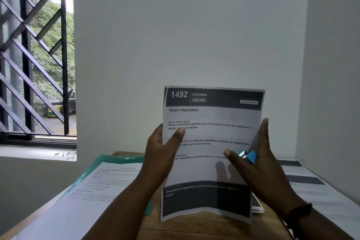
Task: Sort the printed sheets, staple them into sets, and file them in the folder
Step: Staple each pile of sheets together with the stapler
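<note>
Above a wooden table (pixel 194 230), both hands grip printed sheets (pixel 210 134) upright: left hand (pixel 161 152) pinching one edge, right hand (pixel 259 161) also clutching a blue stapler (pixel 249 156).

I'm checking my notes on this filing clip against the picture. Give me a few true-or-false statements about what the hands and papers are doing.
1. Both hands hold up the sheet headed "Wash Vegetables". True.
2. The right hand also holds a blue stapler. True.
3. The green folder lies on the right of the table. False: it lies on the left, under a printed page.
4. The left hand rests flat on the table. False: it grips the sheet's left edge.
</note>
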Available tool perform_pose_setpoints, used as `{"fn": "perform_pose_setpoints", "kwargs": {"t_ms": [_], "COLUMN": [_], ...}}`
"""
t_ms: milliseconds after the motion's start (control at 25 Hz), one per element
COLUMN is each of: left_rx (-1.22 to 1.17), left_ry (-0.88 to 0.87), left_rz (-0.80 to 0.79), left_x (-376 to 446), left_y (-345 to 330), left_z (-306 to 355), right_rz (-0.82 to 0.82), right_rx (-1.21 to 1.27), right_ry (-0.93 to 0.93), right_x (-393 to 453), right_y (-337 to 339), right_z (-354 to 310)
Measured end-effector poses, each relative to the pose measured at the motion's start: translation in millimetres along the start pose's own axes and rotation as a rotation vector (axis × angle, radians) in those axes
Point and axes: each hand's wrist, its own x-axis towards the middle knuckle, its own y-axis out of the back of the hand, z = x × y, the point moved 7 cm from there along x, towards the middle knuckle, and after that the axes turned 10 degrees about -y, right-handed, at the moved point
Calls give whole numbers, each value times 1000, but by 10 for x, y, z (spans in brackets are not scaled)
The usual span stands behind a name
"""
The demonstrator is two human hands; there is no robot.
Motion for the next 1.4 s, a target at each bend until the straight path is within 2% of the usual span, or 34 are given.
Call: {"fn": "perform_pose_setpoints", "kwargs": {"t_ms": [360, 440, 520, 600, 640, 680, 720, 800, 880, 1000, 1120, 1200, 1240, 1320, 1360, 1400], "left_rx": [66, 61, 72, 103, 127, 149, 166, 168, 147, 107, 143, 222, 340, 573, 599, 530], "left_ry": [27, 30, 30, 21, 4, -20, -42, -79, -95, -96, -140, -212, -293, -573, -733, -856], "left_rz": [-54, -50, -51, -55, -60, -68, -82, -101, -108, -123, -122, -79, 2, 201, 216, 129], "left_x": [-3, 6, 4, -6, -6, -6, -4, -11, -21, -18, -8, 12, 8, -148, -283, -433], "left_y": [-5, 5, 4, -5, -13, -26, -39, -65, -74, -79, -49, -1, 49, 57, -30, -177], "left_z": [-100, -128, -147, -151, -138, -114, -93, -41, -11, -11, -9, 29, 114, 461, 637, 754], "right_rz": [-30, 7, 140, 331, 365, 319, 207, -85, -253, -263, -316, -321, -302, -230, -192, -155], "right_rx": [31, 1, -135, -307, -361, -406, -457, -623, -796, -945, -966, -895, -838, -705, -627, -533], "right_ry": [36, -21, -38, 179, 332, 448, 504, 419, 315, 332, 298, 269, 247, 192, 156, 116], "right_x": [54, 50, 30, -30, -83, -113, -91, 71, 221, 374, 398, 423, 460, 582, 649, 708], "right_y": [-10, 28, 189, 425, 491, 500, 444, 222, 4, -175, -216, -155, -96, 61, 151, 249], "right_z": [33, 28, -144, -657, -1006, -1350, -1628, -1975, -2147, -2276, -2314, -2349, -2365, -2377, -2365, -2334]}}
